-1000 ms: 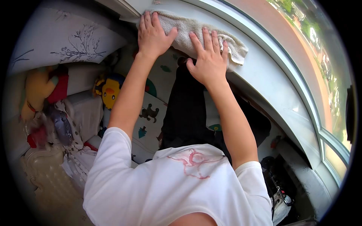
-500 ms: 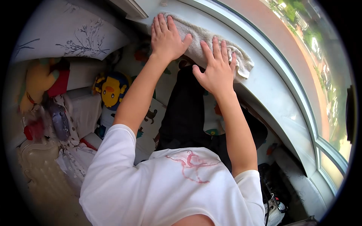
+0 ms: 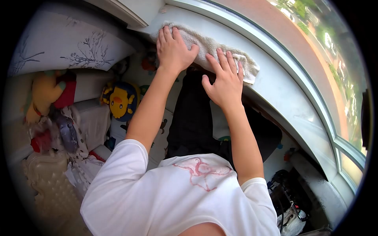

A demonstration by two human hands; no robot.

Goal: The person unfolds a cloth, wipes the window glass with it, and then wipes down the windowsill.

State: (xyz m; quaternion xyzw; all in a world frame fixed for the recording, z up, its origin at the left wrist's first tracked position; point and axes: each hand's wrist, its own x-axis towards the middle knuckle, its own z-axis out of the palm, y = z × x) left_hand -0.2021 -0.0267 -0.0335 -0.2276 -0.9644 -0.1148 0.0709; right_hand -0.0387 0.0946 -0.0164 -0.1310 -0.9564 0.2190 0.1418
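Observation:
A beige terry towel [image 3: 202, 44] lies stretched along the white windowsill [image 3: 281, 88], its right end bunched into folds. My left hand [image 3: 173, 51] rests palm down over the towel's left part, fingers extended and thumb out to the side. On the right part of the same towel, my right hand [image 3: 225, 80] presses with spread fingers, its palm and thumb reaching over the sill's near edge. Both hands are open and lie flat rather than gripping. The towel's underside is hidden.
A curved window [image 3: 299, 59] borders the sill on its far side. Below left are a yellow-faced toy [image 3: 118, 103], a plush toy [image 3: 42, 92] and a tufted beige headboard [image 3: 49, 177]. Dark bags and cables [image 3: 289, 208] sit low at right. A branch-patterned panel [image 3: 88, 51] hangs upper left.
The view has shifted slightly. Both hands and the towel have slid a little over the sill toward my body, leaving a wider strip of sill beside the window frame. Both hands stay flat.

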